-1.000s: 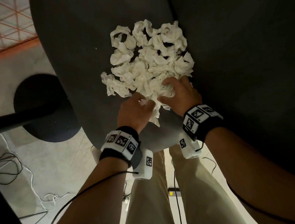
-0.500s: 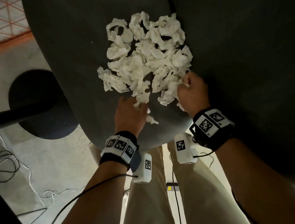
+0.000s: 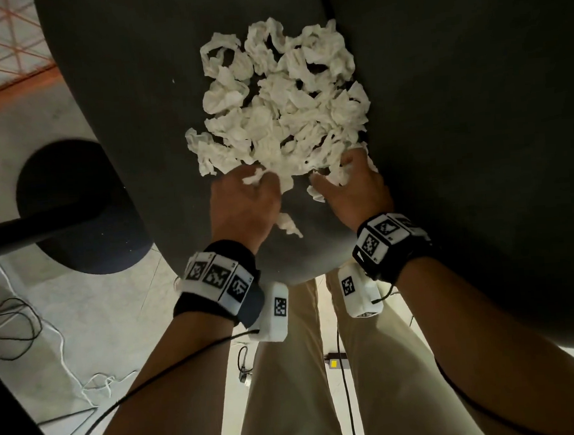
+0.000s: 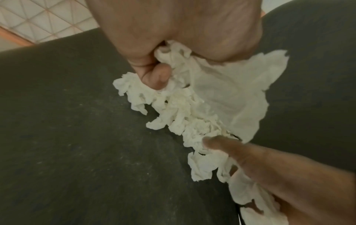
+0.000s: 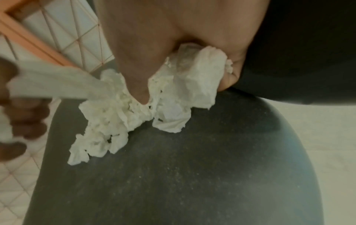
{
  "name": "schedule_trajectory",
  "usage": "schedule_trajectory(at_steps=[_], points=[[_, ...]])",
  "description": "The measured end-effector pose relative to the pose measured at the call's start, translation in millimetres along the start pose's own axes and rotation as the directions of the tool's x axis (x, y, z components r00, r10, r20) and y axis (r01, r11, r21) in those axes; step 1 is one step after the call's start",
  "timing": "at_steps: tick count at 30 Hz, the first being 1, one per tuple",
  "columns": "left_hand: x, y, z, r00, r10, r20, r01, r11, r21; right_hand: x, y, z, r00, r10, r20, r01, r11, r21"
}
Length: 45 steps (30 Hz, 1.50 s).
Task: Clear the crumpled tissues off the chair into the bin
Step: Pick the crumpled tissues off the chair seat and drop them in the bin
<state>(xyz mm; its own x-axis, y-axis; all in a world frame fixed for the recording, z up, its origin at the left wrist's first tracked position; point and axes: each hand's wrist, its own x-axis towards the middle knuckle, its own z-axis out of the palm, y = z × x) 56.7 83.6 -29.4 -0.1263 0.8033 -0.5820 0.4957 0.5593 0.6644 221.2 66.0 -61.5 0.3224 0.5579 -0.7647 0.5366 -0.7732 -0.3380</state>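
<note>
Both hands are back at the near edge of the tissue pile (image 3: 281, 114) on the chair seat (image 3: 124, 92); left hand (image 3: 243, 203) and right hand (image 3: 355, 191) each clench a wad, and loose trailing scraps could drop floorward

Dim indoor light. In the head view the dark chair seat (image 3: 138, 91) swallows detail, while the white tissues (image 3: 281, 114) are the brightest area, slightly washed out. Pale floor (image 3: 80, 319) glows at 8 o'clock. Straight lines bow near the edges. Both wrist views are soft and grainy; a blurred hand (image 5: 17, 109) smears at 9 o'clock in the right wrist view.
</note>
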Motion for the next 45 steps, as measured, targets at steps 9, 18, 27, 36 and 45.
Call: schedule_trajectory(at_steps=[9,18,27,36,45], points=[[38.1,16.4,28.4,0.994,0.082,0.076,-0.104,0.923,0.371,-0.9,-0.8,4.8,0.993,-0.094,-0.072,0.103,0.986,0.128],[59.5,15.2,54.1,0.979,-0.001,0.202,-0.111,0.835,0.538,-22.4,14.5,0.9,0.99,-0.066,-0.129,0.108,0.928,0.357],[37.3,18.3,31.1,0.999,0.042,0.017,-0.045,0.951,0.307,-29.6,6.0,-7.3,0.996,0.03,-0.08,0.016,0.856,0.517],[-7.0,-3.0,-27.9,0.984,0.001,-0.175,-0.029,0.987,-0.157,-28.4,-24.8,-17.2,0.934,0.299,0.198,-0.33,0.5,0.801],[-31.6,-24.8,-58.5,0.969,-0.068,-0.239,-0.023,0.933,-0.36,-35.4,-32.9,-1.0,0.981,0.192,-0.011,-0.08,0.457,0.886]])
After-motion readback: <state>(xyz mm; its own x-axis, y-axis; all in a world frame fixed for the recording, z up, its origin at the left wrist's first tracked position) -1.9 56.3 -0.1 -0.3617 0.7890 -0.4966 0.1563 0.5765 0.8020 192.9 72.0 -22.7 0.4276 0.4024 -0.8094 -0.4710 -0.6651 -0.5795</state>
